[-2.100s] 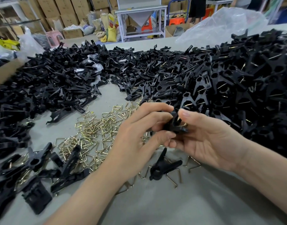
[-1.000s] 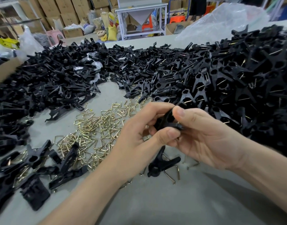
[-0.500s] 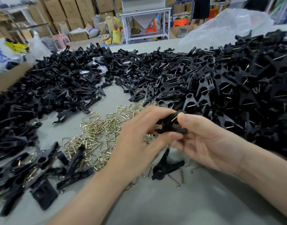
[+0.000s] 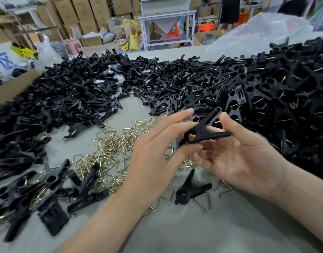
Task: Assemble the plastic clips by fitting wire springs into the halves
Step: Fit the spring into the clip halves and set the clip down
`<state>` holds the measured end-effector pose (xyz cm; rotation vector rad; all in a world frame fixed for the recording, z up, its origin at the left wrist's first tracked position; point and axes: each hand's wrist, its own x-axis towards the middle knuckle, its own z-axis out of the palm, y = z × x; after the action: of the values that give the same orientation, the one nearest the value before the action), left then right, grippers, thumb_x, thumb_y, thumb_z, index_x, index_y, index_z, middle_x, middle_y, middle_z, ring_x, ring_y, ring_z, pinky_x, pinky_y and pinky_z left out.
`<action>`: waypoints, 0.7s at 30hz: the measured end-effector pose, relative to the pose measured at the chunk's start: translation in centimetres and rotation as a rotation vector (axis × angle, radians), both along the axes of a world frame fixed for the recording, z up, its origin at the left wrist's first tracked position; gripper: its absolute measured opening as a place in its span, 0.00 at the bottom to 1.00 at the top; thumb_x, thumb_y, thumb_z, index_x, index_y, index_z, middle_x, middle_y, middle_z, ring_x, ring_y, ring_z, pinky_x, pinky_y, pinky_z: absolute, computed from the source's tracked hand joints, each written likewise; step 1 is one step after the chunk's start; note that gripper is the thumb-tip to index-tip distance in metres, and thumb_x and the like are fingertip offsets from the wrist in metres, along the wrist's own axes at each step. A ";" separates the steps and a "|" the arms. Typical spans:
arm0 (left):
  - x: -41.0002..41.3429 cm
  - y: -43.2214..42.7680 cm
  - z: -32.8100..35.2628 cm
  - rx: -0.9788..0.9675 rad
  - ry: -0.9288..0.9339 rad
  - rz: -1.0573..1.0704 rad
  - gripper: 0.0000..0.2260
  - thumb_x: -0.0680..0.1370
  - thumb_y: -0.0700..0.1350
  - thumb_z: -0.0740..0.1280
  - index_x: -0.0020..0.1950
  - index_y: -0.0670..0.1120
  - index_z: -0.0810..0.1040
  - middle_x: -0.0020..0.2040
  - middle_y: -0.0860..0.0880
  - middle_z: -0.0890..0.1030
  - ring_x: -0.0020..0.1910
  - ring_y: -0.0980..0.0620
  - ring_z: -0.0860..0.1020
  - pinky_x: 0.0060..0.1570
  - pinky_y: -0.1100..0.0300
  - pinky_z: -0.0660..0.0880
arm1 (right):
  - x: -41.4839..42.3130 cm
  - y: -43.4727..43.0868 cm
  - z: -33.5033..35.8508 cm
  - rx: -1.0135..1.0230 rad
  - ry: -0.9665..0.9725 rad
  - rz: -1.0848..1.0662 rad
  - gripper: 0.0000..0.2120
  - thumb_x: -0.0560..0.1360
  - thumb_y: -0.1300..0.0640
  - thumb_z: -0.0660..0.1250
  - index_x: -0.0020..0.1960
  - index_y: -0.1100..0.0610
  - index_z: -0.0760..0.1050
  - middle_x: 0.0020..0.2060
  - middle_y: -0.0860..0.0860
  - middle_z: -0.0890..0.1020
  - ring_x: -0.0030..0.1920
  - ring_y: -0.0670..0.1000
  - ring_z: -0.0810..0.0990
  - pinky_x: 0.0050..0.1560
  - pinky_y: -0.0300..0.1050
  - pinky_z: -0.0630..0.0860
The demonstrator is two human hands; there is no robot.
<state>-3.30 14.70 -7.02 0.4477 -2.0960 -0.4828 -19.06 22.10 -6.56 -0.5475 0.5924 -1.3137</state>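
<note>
A grey table (image 4: 202, 230) carries heaps of black clip halves (image 4: 69, 95); brass wire springs (image 4: 111, 143) lie scattered; assembled clips (image 4: 285, 92) piled right.

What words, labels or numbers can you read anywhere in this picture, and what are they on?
None can be read.
Blue print on the white packaging: blurred and cut off.
Sacks on the floor: any print too small.
Cardboard boxes: no legible marks.
</note>
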 end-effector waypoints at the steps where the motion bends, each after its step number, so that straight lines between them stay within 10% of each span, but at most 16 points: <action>1: 0.0 0.1 0.1 0.008 -0.015 0.017 0.14 0.73 0.46 0.70 0.58 0.45 0.80 0.59 0.54 0.80 0.58 0.61 0.77 0.60 0.68 0.72 | -0.1 0.0 0.0 0.022 0.026 -0.039 0.24 0.60 0.48 0.80 0.51 0.61 0.82 0.46 0.58 0.82 0.42 0.52 0.82 0.46 0.45 0.80; 8: 0.3 0.1 0.7 0.073 -0.019 0.061 0.14 0.73 0.50 0.68 0.58 0.52 0.80 0.56 0.63 0.77 0.48 0.65 0.79 0.50 0.77 0.70 | -0.1 -0.2 -0.3 0.028 0.021 -0.046 0.30 0.59 0.48 0.81 0.55 0.61 0.79 0.44 0.59 0.81 0.42 0.53 0.81 0.46 0.46 0.80; 13: 0.6 -0.1 0.8 0.016 -0.056 0.082 0.14 0.73 0.49 0.69 0.56 0.46 0.82 0.40 0.54 0.84 0.40 0.61 0.80 0.44 0.72 0.72 | -0.2 -0.1 0.0 0.061 0.079 -0.093 0.12 0.68 0.51 0.74 0.45 0.59 0.82 0.43 0.57 0.81 0.41 0.53 0.82 0.44 0.44 0.81; 21: 0.6 -0.7 0.4 -0.042 -0.093 0.105 0.13 0.71 0.43 0.72 0.55 0.44 0.83 0.41 0.58 0.82 0.39 0.70 0.76 0.41 0.82 0.66 | -1.6 -0.4 1.8 -0.067 0.585 -0.561 0.11 0.74 0.62 0.61 0.34 0.57 0.74 0.29 0.52 0.77 0.32 0.50 0.79 0.29 0.41 0.77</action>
<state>-2.68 13.96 -6.61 0.5621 -2.1548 -0.3620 -20.62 21.70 -4.71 -0.8720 1.2531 -1.7083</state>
